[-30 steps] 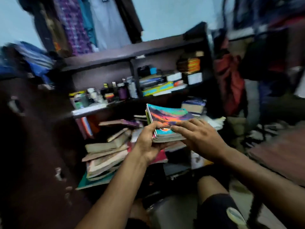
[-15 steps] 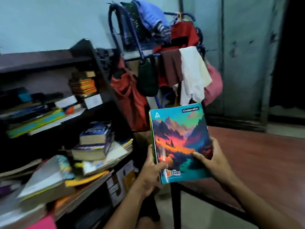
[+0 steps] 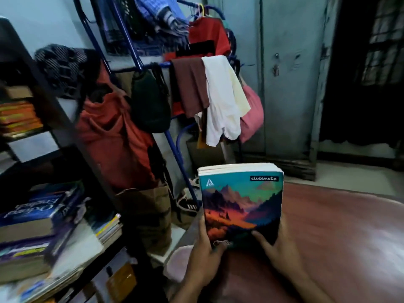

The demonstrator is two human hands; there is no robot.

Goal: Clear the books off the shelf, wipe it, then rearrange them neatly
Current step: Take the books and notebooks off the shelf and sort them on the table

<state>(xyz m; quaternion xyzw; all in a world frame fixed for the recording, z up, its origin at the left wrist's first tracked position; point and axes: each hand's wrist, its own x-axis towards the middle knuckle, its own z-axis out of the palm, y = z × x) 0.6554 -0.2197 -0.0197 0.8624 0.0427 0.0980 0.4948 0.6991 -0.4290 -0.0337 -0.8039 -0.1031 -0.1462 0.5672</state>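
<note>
A small stack of notebooks (image 3: 240, 202) with a colourful mountain cover marked "classmate" is held over the near left edge of a reddish-brown table (image 3: 341, 232). My left hand (image 3: 202, 256) grips its lower left edge, thumb on the cover. My right hand (image 3: 275, 250) grips the lower right corner, thumb across the cover. The dark shelf (image 3: 63, 136) stands at the left, with piles of books (image 3: 41, 224) lying flat on its lower board and an orange stack (image 3: 19, 114) higher up.
A blue clothes rack (image 3: 175, 149) hung with red, brown, white and pink garments and a dark bag stands behind the notebooks. A grey metal cupboard (image 3: 290, 84) is at the back. A dark doorway is on the right. A brown bag sits on the floor by the shelf.
The notebook stack came off the shelf and swung right; it now sits lower over the table's edge. My view turned right, so the shelf slid to the left border.
</note>
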